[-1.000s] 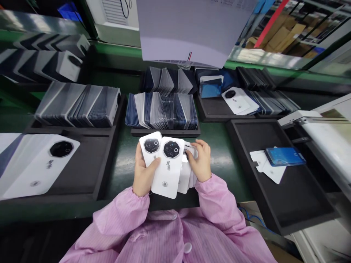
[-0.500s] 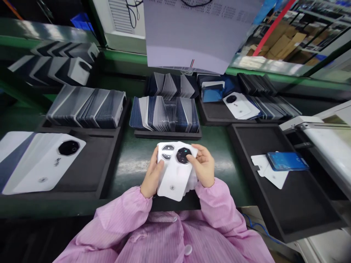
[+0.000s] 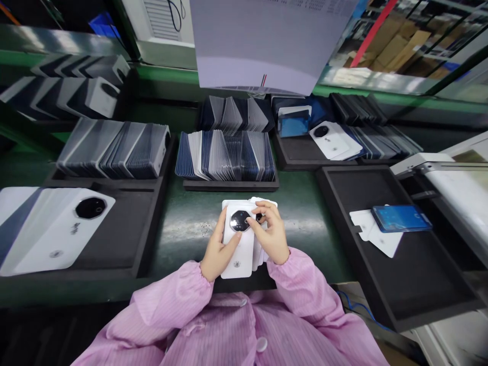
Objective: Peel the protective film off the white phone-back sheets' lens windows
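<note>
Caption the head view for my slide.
Left hand and right hand grip a stack of white phone back covers over a green bench.

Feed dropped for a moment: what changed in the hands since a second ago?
The white back covers, fanned side by side a second ago, have been squared into one stack. The left hand still grips them; the right hand has slid its fingers onto the top cover's camera ring. The rows of covers and the blue piece stayed put.

Cover stack (image 3: 238, 244) between left hand (image 3: 217, 251) and right hand (image 3: 271, 236); upright covers tray (image 3: 229, 184) behind; phone (image 3: 401, 218) in right tray (image 3: 412, 300).
</note>
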`<action>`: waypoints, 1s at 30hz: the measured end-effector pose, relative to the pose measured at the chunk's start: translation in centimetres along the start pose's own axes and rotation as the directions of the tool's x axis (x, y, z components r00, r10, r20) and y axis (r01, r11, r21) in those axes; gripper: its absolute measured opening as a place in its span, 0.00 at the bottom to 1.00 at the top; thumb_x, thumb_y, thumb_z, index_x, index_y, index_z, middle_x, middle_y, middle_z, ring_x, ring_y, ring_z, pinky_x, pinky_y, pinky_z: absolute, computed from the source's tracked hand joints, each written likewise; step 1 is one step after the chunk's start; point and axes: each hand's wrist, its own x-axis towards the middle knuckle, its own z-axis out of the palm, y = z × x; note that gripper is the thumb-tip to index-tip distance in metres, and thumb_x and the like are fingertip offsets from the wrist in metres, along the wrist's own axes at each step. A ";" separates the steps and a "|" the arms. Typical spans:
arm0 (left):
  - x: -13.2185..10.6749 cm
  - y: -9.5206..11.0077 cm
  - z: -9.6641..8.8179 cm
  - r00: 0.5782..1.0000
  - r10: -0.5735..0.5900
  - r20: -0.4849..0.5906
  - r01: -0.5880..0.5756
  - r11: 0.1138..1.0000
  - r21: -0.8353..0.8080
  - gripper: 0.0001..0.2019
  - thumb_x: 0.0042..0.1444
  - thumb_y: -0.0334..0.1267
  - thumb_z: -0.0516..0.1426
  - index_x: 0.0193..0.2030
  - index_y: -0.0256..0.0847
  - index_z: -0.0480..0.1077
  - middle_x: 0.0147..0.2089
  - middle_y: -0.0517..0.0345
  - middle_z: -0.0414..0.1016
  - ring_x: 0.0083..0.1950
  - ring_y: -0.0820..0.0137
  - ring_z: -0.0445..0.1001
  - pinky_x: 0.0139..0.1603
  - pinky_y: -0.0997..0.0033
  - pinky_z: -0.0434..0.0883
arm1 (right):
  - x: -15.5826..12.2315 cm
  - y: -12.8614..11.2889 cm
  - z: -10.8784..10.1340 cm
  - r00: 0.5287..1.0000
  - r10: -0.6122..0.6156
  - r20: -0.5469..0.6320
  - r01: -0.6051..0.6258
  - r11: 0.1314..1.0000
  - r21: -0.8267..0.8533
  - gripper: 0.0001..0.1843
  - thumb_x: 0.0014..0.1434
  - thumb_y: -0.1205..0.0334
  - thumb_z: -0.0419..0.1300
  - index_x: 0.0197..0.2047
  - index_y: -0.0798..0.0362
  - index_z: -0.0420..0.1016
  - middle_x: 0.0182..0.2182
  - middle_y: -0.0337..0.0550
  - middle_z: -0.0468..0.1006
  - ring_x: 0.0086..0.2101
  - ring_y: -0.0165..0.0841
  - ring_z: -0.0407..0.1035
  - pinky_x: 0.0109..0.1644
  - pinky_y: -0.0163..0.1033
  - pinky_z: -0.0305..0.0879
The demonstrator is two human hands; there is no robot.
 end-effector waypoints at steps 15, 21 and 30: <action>0.3 1.1 -0.2 0.996 -0.084 -0.018 0.084 0.996 -0.007 0.33 0.60 0.40 0.55 0.70 0.47 0.48 0.72 0.53 0.54 0.71 0.61 0.55 0.70 0.60 0.53 | -0.6 -0.6 0.1 0.828 -0.550 0.109 0.555 0.831 -0.025 0.09 0.57 0.75 0.58 0.37 0.50 0.70 0.36 0.43 0.80 0.43 0.38 0.73 0.48 0.50 0.68; 0.4 1.4 -0.4 0.999 -0.036 -0.036 0.038 0.998 0.042 0.33 0.61 0.40 0.55 0.71 0.47 0.48 0.73 0.54 0.52 0.73 0.61 0.51 0.71 0.62 0.51 | -0.6 -0.2 0.2 0.762 -0.638 0.110 0.632 0.770 0.088 0.14 0.57 0.75 0.59 0.45 0.51 0.71 0.35 0.44 0.83 0.37 0.36 0.78 0.41 0.45 0.71; 0.5 1.6 -0.6 0.998 -0.031 -0.045 0.032 0.999 0.015 0.34 0.60 0.44 0.56 0.71 0.47 0.49 0.72 0.52 0.53 0.72 0.60 0.52 0.71 0.60 0.50 | -0.6 -0.4 0.1 0.738 -0.660 0.139 0.645 0.751 0.142 0.20 0.58 0.74 0.58 0.52 0.49 0.69 0.35 0.44 0.84 0.36 0.36 0.79 0.39 0.43 0.75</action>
